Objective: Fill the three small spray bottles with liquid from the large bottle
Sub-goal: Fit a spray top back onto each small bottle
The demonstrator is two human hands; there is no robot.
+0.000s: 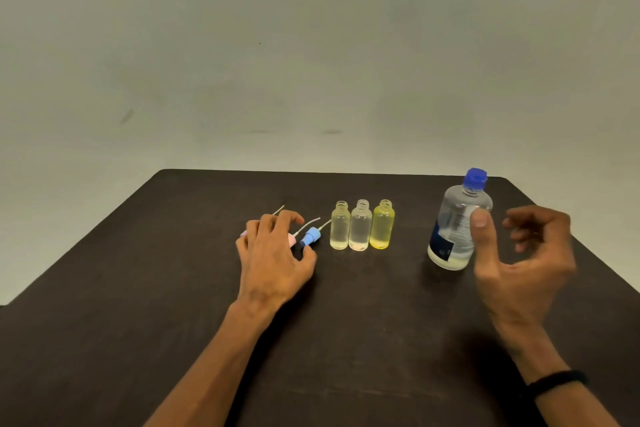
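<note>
Three small uncapped bottles stand in a row mid-table: a clear one [339, 227], a pinkish one [360, 227] and a yellow one [382, 225], each holding liquid. The large clear bottle [457, 222] with a blue cap [476, 177] stands upright to their right. My right hand [523, 260] hovers just right of it, fingers loosely curved, thumb near its side, holding nothing. My left hand [273, 253] rests over the spray heads left of the row, covering a pink one [292, 238]; a blue spray head [311, 236] lies by my thumb.
The dark table [346, 340] has rounded far corners and ends at a plain pale wall. A thin white tube [278, 210] sticks out beyond my left fingers. A black band circles my right wrist [557, 381].
</note>
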